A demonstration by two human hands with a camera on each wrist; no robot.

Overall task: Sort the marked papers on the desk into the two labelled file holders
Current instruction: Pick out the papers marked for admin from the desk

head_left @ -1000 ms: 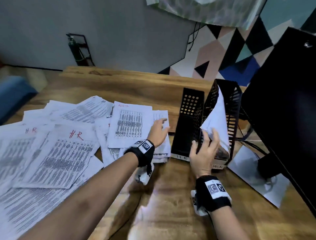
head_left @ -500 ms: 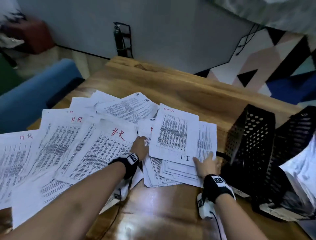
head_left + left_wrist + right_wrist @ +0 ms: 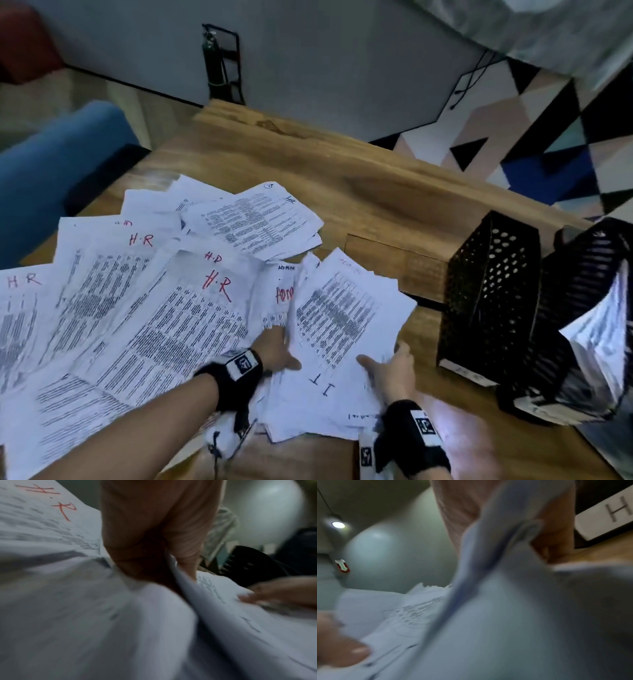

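Note:
Both hands hold a printed sheet marked "I T" (image 3: 342, 329) over the pile. My left hand (image 3: 279, 353) pinches its left edge; the left wrist view shows the thumb and fingers of that hand (image 3: 154, 540) closed on the paper. My right hand (image 3: 390, 373) grips the sheet's right corner, thumb on top, seen blurred in the right wrist view (image 3: 505, 520). Sheets marked "H.R" (image 3: 164, 325) fan out to the left, and an "ADMIN" sheet (image 3: 284, 291) peeks out beneath. Two black perforated file holders stand at the right: the near one (image 3: 489, 294) and a far one (image 3: 582, 284) holding papers (image 3: 596, 346).
A white label with "H" (image 3: 607, 516) sits on a holder's base. The wooden desk (image 3: 308, 452) has a raised back ledge (image 3: 376, 178). A blue chair (image 3: 51, 171) stands off the desk's left side. A dark stand (image 3: 222, 65) leans at the grey wall.
Both hands lay flat on the pile half a second ago; now they grip the "I T" sheet and it tilts up off the pile. A second ago the right hand was at the far holder.

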